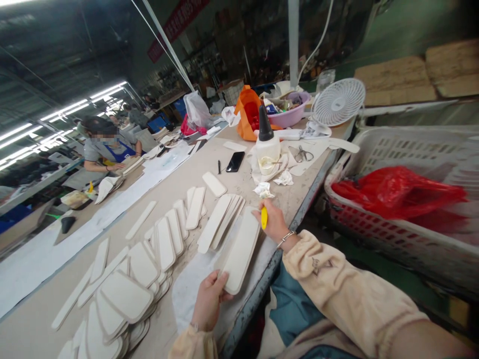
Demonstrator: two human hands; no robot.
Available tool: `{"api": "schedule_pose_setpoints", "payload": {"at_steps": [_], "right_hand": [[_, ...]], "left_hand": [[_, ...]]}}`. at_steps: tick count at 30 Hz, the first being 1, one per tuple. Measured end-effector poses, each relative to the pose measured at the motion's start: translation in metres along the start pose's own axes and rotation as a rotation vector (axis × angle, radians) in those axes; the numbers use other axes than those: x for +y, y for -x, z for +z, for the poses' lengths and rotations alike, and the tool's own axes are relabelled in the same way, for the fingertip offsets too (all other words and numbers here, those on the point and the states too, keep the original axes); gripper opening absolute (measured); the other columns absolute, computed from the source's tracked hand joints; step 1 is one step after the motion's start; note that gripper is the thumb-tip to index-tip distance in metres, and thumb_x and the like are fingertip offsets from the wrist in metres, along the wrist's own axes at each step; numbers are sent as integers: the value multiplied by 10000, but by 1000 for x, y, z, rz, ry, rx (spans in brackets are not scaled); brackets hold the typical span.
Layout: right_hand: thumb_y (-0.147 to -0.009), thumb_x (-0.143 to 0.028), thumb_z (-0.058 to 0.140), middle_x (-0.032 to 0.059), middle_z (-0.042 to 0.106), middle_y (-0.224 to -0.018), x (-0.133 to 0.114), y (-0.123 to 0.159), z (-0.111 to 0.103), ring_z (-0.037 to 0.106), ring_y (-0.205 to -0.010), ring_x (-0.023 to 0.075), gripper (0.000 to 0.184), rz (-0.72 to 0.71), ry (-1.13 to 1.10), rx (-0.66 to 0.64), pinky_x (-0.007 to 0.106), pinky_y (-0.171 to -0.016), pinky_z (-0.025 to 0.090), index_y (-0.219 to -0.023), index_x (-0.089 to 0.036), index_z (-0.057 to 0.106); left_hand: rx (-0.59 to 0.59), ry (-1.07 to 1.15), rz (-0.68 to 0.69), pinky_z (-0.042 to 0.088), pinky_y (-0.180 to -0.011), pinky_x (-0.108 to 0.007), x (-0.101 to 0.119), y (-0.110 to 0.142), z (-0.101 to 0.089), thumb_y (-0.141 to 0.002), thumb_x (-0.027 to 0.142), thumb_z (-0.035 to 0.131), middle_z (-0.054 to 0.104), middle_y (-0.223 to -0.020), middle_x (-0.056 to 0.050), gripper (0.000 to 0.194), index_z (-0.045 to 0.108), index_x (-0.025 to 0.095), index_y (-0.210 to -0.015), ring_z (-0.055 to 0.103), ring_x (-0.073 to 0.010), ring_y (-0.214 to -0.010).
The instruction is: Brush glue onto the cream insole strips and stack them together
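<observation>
Near the table's front edge, my left hand (210,300) pinches the lower end of a long cream panel (241,252) with rounded corners, thumb on top. My right hand (275,220) is closed around a tool with a yellow handle (264,218) at the panel's upper end; the tool's working end is hidden. Just left of the held panel lies a small stack of similar panels (219,222). Farther left, many overlapping cream panels (129,294) are spread in rows. A white bottle with a black cone tip (267,144) stands beyond my right hand, beside crumpled tissue (263,189).
A phone (235,161), small scissors (304,154), an orange bag (247,112), a purple basin (290,115) and a white fan (339,102) occupy the far end. On the right stands a white crate (374,219) with a red plastic bag (400,192). A co-worker (110,149) sits across.
</observation>
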State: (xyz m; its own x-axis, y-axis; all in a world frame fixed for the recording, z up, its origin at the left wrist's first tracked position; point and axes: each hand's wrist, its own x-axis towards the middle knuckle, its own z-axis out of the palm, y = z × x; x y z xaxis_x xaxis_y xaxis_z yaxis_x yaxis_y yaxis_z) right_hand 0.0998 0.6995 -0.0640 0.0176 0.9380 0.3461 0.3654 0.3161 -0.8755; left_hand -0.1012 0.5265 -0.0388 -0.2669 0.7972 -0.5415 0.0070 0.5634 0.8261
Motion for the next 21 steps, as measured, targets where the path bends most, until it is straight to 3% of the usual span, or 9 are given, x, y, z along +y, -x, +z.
{"api": "schedule_pose_setpoints", "payload": {"at_steps": [3,6,9,12,16,21], "right_hand": [[-832,-197,542,-3,530,-620,4,0,1,535,-566,185,66,-18,136,-95,292,-562,421,-882,-208,500],[-822,-134,529,60,613,-776,3,3,2,603,-756,224,107,-93,179,-156,328,-688,472,-908,-198,523],[-844,-144,525,64,643,-903,-4,15,8,617,-892,206,99,-228,62,-262,329,-827,480,-917,-209,510],[-859,-195,554,54,655,-983,-12,33,20,634,-934,183,118,-311,-114,-456,303,-850,489,-947,-220,479],[-861,-216,578,61,659,-1026,-14,45,33,638,-985,185,170,-242,-119,-602,291,-855,486,-991,-222,468],[-879,-203,538,42,661,-942,-3,29,33,645,-867,168,111,-102,21,-527,269,-779,477,-975,-222,486]], "left_hand": [[85,-134,26,429,-449,-183,-1,-9,-8,-717,573,651,617,-628,-3,438,628,145,-804,524,-97,-520],[89,-167,26,410,-423,-184,-3,-17,-14,-700,582,656,587,-571,11,435,605,152,-742,497,-94,-475],[74,-176,15,403,-412,-189,-4,-22,-18,-694,595,650,585,-557,9,444,591,156,-724,529,-111,-475],[59,-195,-6,397,-408,-192,-3,-25,-18,-691,615,635,577,-539,8,463,582,156,-719,559,-127,-483],[34,-185,-34,377,-396,-191,-3,-26,-17,-675,645,623,586,-552,3,501,583,151,-741,567,-128,-480],[19,-173,-49,345,-381,-186,0,-27,-17,-625,672,645,589,-541,0,545,583,144,-743,552,-115,-450]]}}
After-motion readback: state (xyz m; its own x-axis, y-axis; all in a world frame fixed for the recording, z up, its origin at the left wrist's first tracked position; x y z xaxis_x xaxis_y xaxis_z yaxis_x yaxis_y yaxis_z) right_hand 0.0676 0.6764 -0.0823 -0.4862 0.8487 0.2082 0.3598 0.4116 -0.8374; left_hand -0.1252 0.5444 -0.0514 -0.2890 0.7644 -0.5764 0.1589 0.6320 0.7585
